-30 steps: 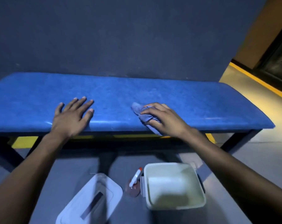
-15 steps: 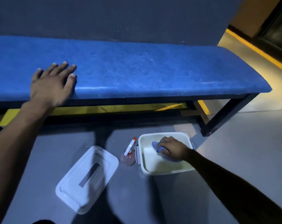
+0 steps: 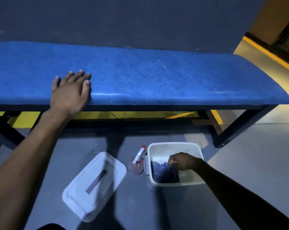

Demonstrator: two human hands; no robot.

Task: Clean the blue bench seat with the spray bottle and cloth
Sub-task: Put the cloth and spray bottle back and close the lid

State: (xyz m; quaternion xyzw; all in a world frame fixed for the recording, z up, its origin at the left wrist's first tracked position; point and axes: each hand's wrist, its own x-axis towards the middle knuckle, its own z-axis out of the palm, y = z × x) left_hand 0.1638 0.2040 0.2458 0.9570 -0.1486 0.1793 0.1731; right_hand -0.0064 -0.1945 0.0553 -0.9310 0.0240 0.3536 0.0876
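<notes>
The blue bench seat (image 3: 157,77) runs across the view against a dark wall. My left hand (image 3: 70,92) lies flat on its front edge, fingers spread, holding nothing. On the floor below stands a white tub (image 3: 175,145). A blue cloth (image 3: 163,172) lies bunched inside it. My right hand (image 3: 181,161) reaches into the tub with its fingers curled and pinched on the cloth's upper edge. A small pinkish spray bottle (image 3: 137,165) with a white nozzle and orange tip stands on the floor against the tub's left side.
A white lid (image 3: 94,183) lies flat on the grey floor left of the bottle. The bench's dark legs (image 3: 240,125) stand at the right and far left, with a yellow strip (image 3: 132,114) under the seat. My shadow falls across the floor.
My right hand carried the cloth off the bench seat down into the white tub, where the cloth now rests. My left hand stayed flat on the bench edge.
</notes>
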